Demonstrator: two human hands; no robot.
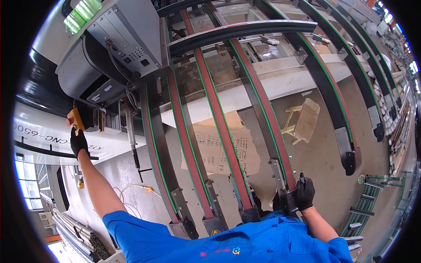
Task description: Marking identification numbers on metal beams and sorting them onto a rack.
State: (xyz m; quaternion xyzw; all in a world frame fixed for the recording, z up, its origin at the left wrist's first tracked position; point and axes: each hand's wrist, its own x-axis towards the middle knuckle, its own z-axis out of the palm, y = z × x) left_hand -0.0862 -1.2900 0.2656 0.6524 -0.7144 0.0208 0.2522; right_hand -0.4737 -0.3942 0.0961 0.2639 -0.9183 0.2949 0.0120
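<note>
Head view: below the grey machine housing (131, 37), the left hand (79, 142) reaches the yellow control box (78, 117), fingers raised (whether gripping, I cannot tell). Below right of the housing, the right hand (304, 193) curls closed around a dark pen-like object (302, 177). The step seems to be working the box; the next move calls for steady left fingertips.

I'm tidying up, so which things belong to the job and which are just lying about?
Likely in the job:
yellow button box, at the left fingers
dark pen-like thing, in the right fingers
long bar across the belts

Probably lying about:
cardboard
stool
hose
</note>
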